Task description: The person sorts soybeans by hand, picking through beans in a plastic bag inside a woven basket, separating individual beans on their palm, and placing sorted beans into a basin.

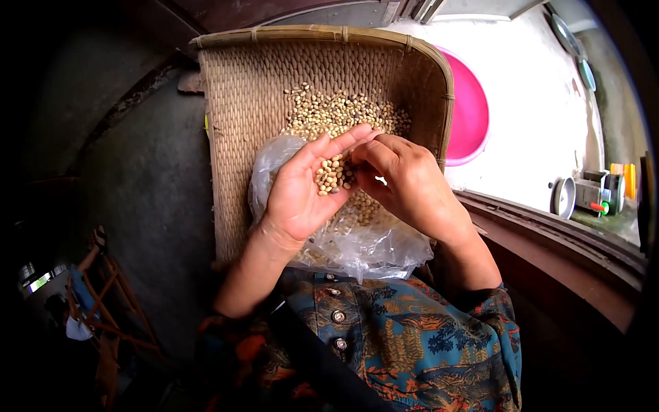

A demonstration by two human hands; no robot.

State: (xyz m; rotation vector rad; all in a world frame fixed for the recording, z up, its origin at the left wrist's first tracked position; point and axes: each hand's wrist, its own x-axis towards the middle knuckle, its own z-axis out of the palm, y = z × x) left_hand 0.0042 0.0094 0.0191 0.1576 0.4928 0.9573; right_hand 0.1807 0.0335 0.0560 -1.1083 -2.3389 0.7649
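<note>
Seemingly picking through beans (332,178) in open left hand (294,192), curling right hand (412,177) over them; cannot tell if pinching. Next, likely needing left hand level above bag (388,250).

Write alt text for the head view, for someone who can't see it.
A cupped left hand holds a small heap of beans as the right hand curls over them, above a woven bamboo basket. More beans and a clear plastic bag lie below; a pink basin shows to the basket's right.
</note>
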